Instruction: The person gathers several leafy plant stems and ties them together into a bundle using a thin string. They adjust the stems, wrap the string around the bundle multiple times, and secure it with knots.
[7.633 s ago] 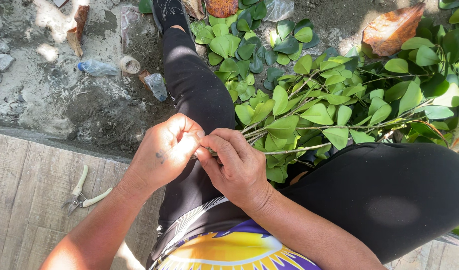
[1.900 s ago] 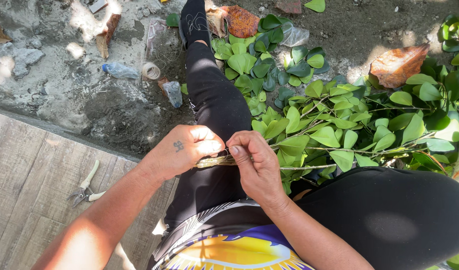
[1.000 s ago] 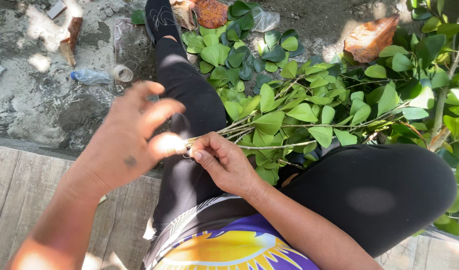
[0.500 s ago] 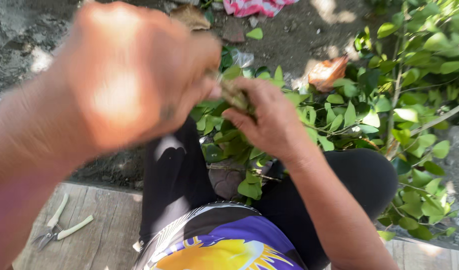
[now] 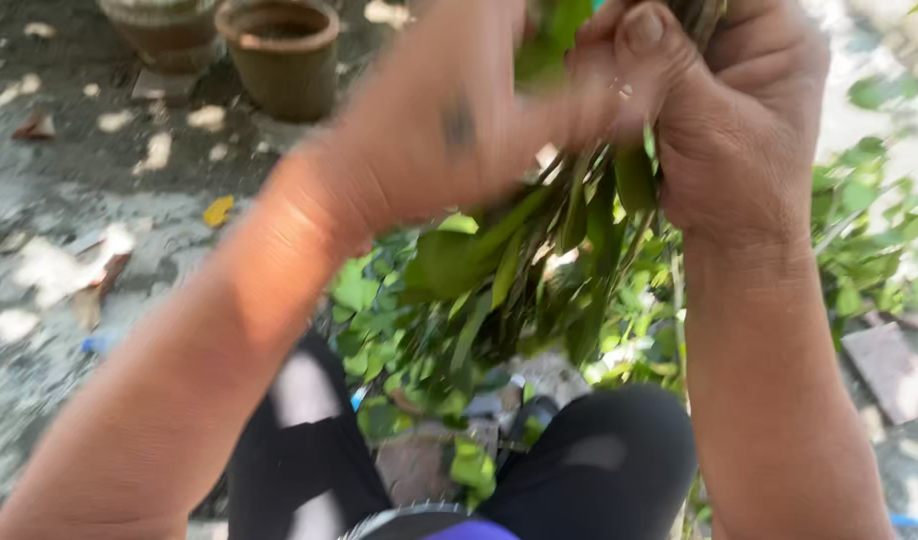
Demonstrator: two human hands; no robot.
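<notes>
From the head camera, both hands are raised close to the lens, gripping a bunch of leafy stems (image 5: 539, 250). The right hand (image 5: 739, 120) has its fingers closed around the top of the bunch; the blurred left hand (image 5: 449, 120) seems curled there too. The leaves hang limp, light and easily torn, so the stems look like the firmest place to hold. Clay pots (image 5: 279, 50) stand behind.

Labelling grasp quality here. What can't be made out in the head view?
- Left hand: motion-blurred; its fingers can't be told apart.
- Top of the leaf bunch: cut off by the upper edge and wrapped by the right hand.
- Stems inside the grip: hidden by both hands.
- Pots: rear one cut off by the edge.
</notes>
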